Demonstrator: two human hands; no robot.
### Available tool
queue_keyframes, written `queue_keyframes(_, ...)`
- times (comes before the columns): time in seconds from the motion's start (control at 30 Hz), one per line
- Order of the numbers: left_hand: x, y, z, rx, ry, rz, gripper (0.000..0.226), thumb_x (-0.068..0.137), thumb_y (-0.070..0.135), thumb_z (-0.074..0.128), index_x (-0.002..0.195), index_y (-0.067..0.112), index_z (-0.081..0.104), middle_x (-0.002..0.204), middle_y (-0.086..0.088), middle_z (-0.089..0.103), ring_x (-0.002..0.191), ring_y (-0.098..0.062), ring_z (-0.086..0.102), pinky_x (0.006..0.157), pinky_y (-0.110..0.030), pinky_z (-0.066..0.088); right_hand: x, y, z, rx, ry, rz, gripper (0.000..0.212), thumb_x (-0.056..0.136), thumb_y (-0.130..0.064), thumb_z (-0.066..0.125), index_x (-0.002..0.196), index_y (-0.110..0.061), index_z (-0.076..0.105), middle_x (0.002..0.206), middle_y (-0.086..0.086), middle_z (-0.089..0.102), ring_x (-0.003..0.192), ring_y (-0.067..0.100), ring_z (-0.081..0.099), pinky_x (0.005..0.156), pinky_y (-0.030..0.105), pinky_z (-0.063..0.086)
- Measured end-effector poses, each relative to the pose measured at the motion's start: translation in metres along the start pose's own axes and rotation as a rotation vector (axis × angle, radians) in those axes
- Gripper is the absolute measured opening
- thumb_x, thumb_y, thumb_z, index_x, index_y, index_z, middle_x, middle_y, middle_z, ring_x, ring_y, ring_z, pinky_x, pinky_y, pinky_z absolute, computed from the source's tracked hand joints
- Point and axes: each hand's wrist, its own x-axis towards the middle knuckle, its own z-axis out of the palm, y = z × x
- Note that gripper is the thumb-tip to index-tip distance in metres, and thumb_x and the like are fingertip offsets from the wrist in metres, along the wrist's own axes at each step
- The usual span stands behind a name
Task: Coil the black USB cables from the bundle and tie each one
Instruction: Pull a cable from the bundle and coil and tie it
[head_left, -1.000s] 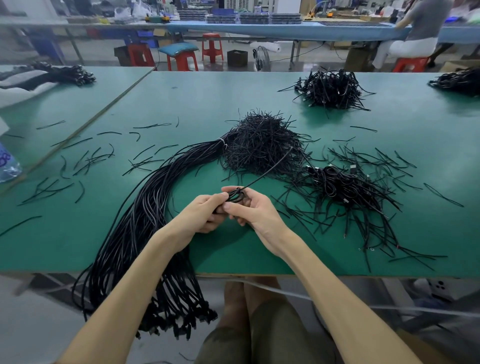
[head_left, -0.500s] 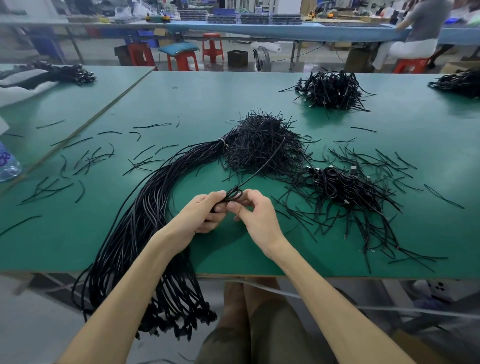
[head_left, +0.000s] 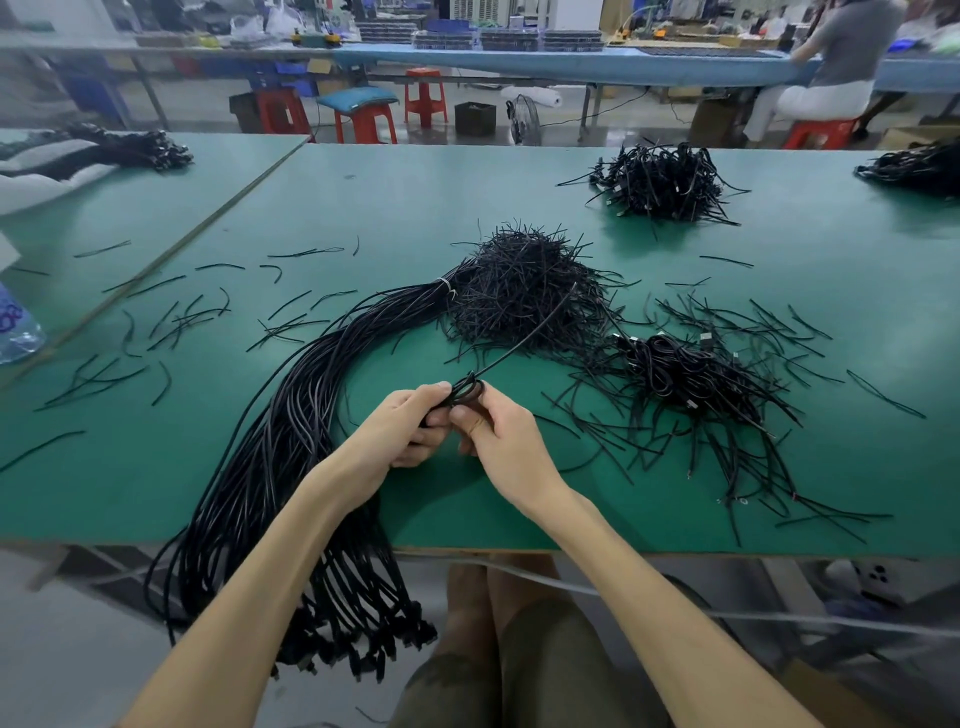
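Green matte surface (head_left: 363, 208), flat and cloth-like, with a second one butted against it at your left. Behind it is a workshop floor with red plastic stools (head_left: 425, 98), a long blue bench (head_left: 571, 57) carrying stacked trays, and a seated person (head_left: 831, 67) at far right. Item one: bundle of black USB cables (head_left: 291, 441), smooth round cords bound near the far end by a white tie (head_left: 445, 287), curving across the surface and hanging over the near edge beside your left forearm. Item two: heap of thin black ties (head_left: 524, 296), bristly, touching the bundle's bound end. Item three: pile of coiled cables (head_left: 691, 374) to your right, ringed by loose ties, and a farther pile (head_left: 660, 182) well behind it. Item four: stray ties (head_left: 171, 322), short and bent, scattered at left. Your left hand (head_left: 400, 431) has its fingers curled round a small black coil (head_left: 467, 392), most of it hidden in the grip. Your right hand (head_left: 498, 436) pinches the coil's exposed loop between thumb and forefinger. One thin black strand (head_left: 524, 338) runs from that loop up and to the right, over the heap.
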Motion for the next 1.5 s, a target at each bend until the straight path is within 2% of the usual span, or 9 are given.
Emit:
queue_keyframes(0.13, 0.001, -0.001, -0.001, -0.040, 0.016, 0.004, 0.047, 0.107, 0.039, 0.040, 0.061, 0.027, 0.040, 0.057, 0.005, 0.025, 0.046, -0.011, 0.015, 0.037, -0.019, 0.017, 0.001, 0.001, 0.000, -0.029, 0.004, -0.010, 0.012, 0.104, -0.025, 0.056, 0.094, -0.028, 0.062, 0.082, -0.020, 0.071, 0.066, 0.001, 0.056, 0.067, 0.017, 0.045)
queue_keyframes(0.27, 0.002, -0.004, -0.002, -0.070, 0.065, -0.004, 0.048, 0.105, 0.042, 0.043, 0.060, 0.027, 0.041, 0.057, 0.005, 0.026, 0.045, -0.011, 0.016, 0.036, -0.019, 0.017, 0.003, 0.006, 0.001, -0.083, 0.006, 0.033, 0.025, 0.099, -0.045, 0.061, 0.092, -0.021, 0.058, 0.084, -0.003, 0.068, 0.075, 0.016, 0.061, 0.072, 0.034, 0.051)
queue_keyframes(0.4, 0.003, -0.004, -0.003, -0.090, 0.076, 0.005, 0.048, 0.105, 0.043, 0.043, 0.060, 0.027, 0.042, 0.056, 0.006, 0.026, 0.043, -0.011, 0.017, 0.036, -0.020, 0.017, 0.003, 0.008, 0.002, -0.109, 0.007, 0.025, 0.019, 0.094, -0.044, 0.067, 0.094, -0.029, 0.055, 0.085, -0.011, 0.065, 0.073, 0.001, 0.057, 0.068, 0.017, 0.045)
queue_keyframes(0.67, 0.002, -0.004, -0.003, -0.075, 0.061, 0.004, 0.048, 0.105, 0.045, 0.043, 0.060, 0.028, 0.041, 0.057, 0.006, 0.027, 0.045, -0.011, 0.016, 0.037, -0.020, 0.017, 0.002, 0.004, 0.002, -0.074, 0.047, -0.003, 0.046, 0.097, -0.033, 0.067, 0.139, -0.024, 0.049, 0.115, -0.009, 0.060, 0.080, 0.010, 0.061, 0.078, 0.022, 0.050)
queue_keyframes(0.83, 0.001, -0.006, -0.003, -0.039, 0.047, 0.029, 0.049, 0.106, 0.046, 0.041, 0.060, 0.028, 0.040, 0.057, 0.006, 0.027, 0.046, -0.012, 0.016, 0.038, -0.020, 0.017, 0.001, -0.002, -0.001, -0.040, 0.041, -0.051, 0.017, 0.097, -0.020, 0.069, 0.108, -0.033, 0.067, 0.101, -0.006, 0.068, 0.073, 0.011, 0.065, 0.072, 0.027, 0.051)
queue_keyframes(0.9, 0.002, -0.006, -0.002, -0.028, 0.042, 0.032, 0.049, 0.107, 0.046, 0.041, 0.061, 0.028, 0.039, 0.057, 0.007, 0.027, 0.046, -0.012, 0.017, 0.038, -0.020, 0.017, 0.001, -0.002, -0.003, 0.039, 0.053, -0.003, 0.014, 0.094, -0.016, 0.071, 0.105, -0.024, 0.069, 0.096, -0.005, 0.073, 0.069, 0.012, 0.066, 0.068, 0.026, 0.050)
queue_keyframes(1.03, 0.002, -0.006, -0.001, -0.018, 0.043, 0.039, 0.050, 0.107, 0.045, 0.040, 0.061, 0.027, 0.039, 0.056, 0.007, 0.027, 0.045, -0.011, 0.017, 0.038, -0.019, 0.018, 0.002, -0.002, -0.003, 0.096, 0.069, 0.021, 0.016, 0.092, -0.011, 0.073, 0.108, -0.011, 0.071, 0.094, -0.003, 0.075, 0.067, 0.017, 0.067, 0.065, 0.022, 0.047)
queue_keyframes(1.3, 0.001, -0.005, 0.004, 0.038, 0.078, 0.062, 0.054, 0.107, 0.047, 0.041, 0.058, 0.024, 0.041, 0.053, 0.006, 0.029, 0.041, -0.010, 0.021, 0.037, -0.019, 0.019, 0.003, 0.000, -0.005, 0.121, 0.092, 0.018, 0.014, 0.091, -0.008, 0.072, 0.105, -0.012, 0.070, 0.092, 0.000, 0.075, 0.067, 0.019, 0.067, 0.061, 0.028, 0.050)
queue_keyframes(1.5, 0.000, -0.004, 0.005, 0.084, 0.069, 0.070, 0.055, 0.107, 0.046, 0.042, 0.058, 0.023, 0.041, 0.050, 0.005, 0.028, 0.041, -0.011, 0.020, 0.038, -0.020, 0.019, 0.001, 0.001, -0.005, 0.062, 0.153, 0.015, 0.013, 0.091, -0.005, 0.069, 0.085, -0.016, 0.066, 0.073, 0.008, 0.070, 0.059, 0.021, 0.060, 0.056, 0.030, 0.046)
